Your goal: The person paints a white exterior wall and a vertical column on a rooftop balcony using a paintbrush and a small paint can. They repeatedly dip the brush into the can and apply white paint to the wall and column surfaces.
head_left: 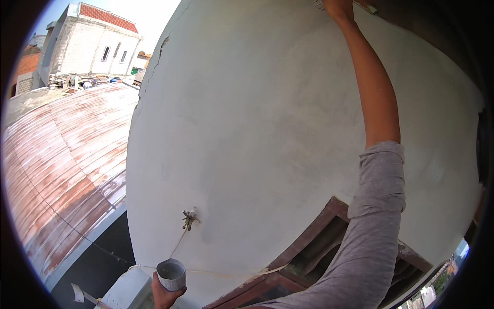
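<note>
Left hand (163, 294) curls partly closed around a grey cup (171, 278), thumb on its left side and fingers on its lower right; the cup's round mouth faces up toward the camera, with a dull grey coating inside, and it stands out in front of a plastered wall (247, 129). Right hand (338, 7) is far above the cup and to its right, cut off by the picture's upper rim, so how far open it is cannot be told. A small grey piece (318, 4) shows just beside that hand, too cropped to name, and whether it is held is unclear. Between that hand and the cup's level, the bare forearm (378, 87) runs down into a rolled grey sleeve (378, 206).

Just above the cup, a bundle of frayed stubs (189, 219) sticks out from the wall, and a thin pale string (178, 243) drops from it to behind the cup. Right of the cup, a pale cord (226, 273) stretches to a reddish-brown wooden frame (309, 229) with slats. Left of the cup, close by, is a white box-like block (125, 289); farther left and higher lies a rust-stained corrugated roof (67, 159), with a whitish building (90, 44) beyond.
</note>
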